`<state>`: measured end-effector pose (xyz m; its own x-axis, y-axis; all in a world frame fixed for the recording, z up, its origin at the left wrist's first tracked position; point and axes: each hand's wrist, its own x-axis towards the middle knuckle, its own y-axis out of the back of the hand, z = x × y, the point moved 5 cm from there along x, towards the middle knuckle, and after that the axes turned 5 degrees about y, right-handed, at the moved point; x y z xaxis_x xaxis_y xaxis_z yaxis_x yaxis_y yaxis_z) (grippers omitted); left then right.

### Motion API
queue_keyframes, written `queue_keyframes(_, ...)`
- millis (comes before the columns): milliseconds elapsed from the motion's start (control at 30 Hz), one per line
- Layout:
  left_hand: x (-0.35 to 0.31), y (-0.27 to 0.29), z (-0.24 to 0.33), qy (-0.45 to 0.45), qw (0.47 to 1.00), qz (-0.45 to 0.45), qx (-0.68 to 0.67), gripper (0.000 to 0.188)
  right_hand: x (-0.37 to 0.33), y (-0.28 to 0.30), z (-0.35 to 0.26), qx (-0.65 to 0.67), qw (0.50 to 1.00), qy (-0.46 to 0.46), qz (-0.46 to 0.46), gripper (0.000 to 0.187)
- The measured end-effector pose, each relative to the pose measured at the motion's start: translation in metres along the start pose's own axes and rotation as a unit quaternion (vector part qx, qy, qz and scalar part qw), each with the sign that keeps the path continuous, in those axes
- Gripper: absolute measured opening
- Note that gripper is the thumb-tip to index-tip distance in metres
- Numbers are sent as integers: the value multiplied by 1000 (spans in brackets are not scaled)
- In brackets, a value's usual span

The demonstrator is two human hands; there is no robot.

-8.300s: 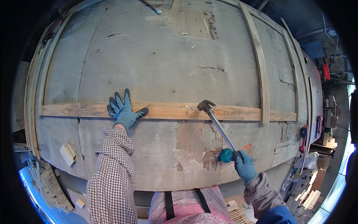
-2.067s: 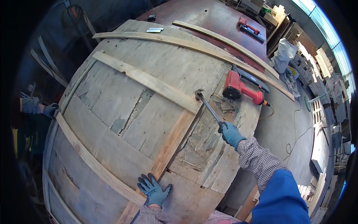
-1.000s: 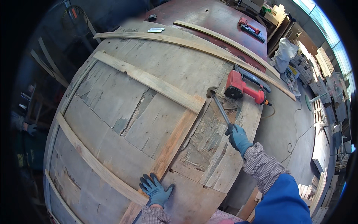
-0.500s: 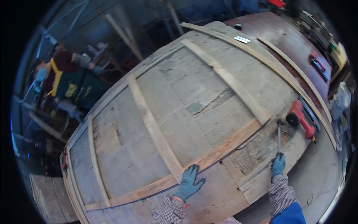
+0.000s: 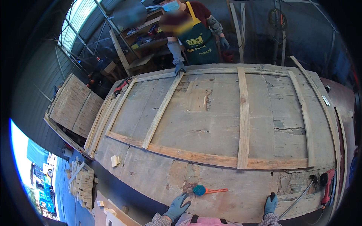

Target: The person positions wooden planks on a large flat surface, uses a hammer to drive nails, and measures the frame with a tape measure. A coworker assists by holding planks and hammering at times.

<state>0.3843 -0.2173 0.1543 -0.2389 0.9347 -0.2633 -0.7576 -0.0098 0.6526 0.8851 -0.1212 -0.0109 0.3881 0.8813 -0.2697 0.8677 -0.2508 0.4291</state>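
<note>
My left hand, in a blue-grey glove, rests at the near edge of the wooden worktop with its fingers spread and nothing in it. Just beyond it lies a round teal object with an orange rim and a long orange piece beside it. My right hand, gloved too, lies on the near edge with its fingers stretched forward. To its right is a thin metal rod with a dark head, apart from the fingers. Ahead of both hands, a wooden frame's near rail runs across, with several slats meeting it.
A co-worker's gloved hand touches a slat's far end. A red power tool lies at the right, another red tool at the far left corner. Loose strips line the left edge. A small wood block sits near left.
My view has swung left, bringing the co-worker into the upper middle. My left hand has come off the frame's rail to the near edge. My right hand has let go of the metal rod.
</note>
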Motion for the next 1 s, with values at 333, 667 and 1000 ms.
queue_keyframes(333,-36,56,-105,155,960,82,-220,48,-90,-118,-25,-13,992,-7,-125,24)
queue_keyframes(667,18,157,-215,107,958,103,-243,46,-219,-193,-90,-30,991,-93,-96,25)
queue_keyframes(1000,23,156,-240,108,949,76,-286,46,-232,-210,-76,-83,982,-86,-146,24)
